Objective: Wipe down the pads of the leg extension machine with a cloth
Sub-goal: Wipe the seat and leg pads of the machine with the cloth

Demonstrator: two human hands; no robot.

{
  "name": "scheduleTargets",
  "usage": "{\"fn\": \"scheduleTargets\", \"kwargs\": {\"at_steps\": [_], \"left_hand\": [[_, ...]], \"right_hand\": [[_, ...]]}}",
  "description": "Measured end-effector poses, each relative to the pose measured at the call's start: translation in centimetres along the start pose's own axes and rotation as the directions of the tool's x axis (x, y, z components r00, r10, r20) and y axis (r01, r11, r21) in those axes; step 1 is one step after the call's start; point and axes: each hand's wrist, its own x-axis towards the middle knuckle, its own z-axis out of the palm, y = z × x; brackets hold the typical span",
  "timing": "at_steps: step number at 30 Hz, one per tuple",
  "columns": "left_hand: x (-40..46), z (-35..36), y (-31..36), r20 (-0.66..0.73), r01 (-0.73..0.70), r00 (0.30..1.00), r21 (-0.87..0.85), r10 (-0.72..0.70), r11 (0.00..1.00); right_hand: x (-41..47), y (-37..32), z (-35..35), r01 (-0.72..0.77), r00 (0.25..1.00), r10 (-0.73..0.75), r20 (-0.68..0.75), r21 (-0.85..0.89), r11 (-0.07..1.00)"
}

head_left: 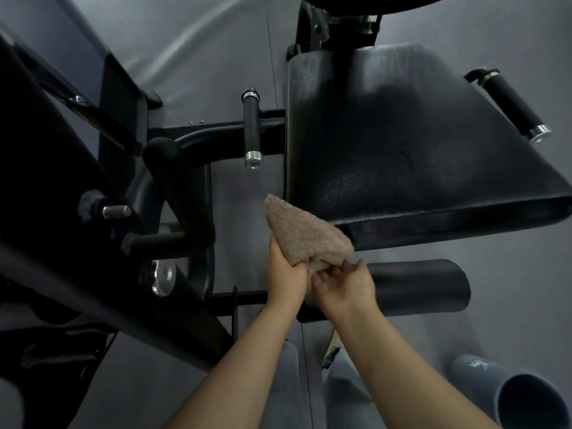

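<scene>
The cloth is bunched in both hands, left hand clamped, right hand pinching; bunched like that, the seat pad could easily get wiped patchy.

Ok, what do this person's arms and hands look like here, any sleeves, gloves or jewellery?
Both forearms are bare up to the frame edge, with no sleeves in view. The left hand and right hand wear no gloves, and no rings, watch or wristband show.

Two pads; one cloth
</scene>
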Motion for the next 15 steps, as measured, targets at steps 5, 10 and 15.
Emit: {"fn": "scheduleTargets", "kwargs": {"at_steps": [5, 10, 15], "left_hand": [[-1.0, 0.6, -0.1, 0.083, -0.002, 0.996, -0.111, 0.011, 0.994], [0.8, 1.2, 0.6, -0.069, -0.117, 0.989, 0.156, 0.129, 0.981], [3.8, 0.8, 2.9, -0.059, -0.022, 0.997, 0.375, 0.048, 0.927]], "right_hand": [[-2.9, -0.1, -1.0, 0.723, 0.623, -0.643, 0.446, -0.643, 0.254], [0.0, -2.7, 1.6, 0.344, 0.591, -0.462, 0.662, -0.724, -0.598], [1.8, -4.2, 4.3, 0.255, 0.626, -0.305, 0.718, -0.558, -0.789]]}}
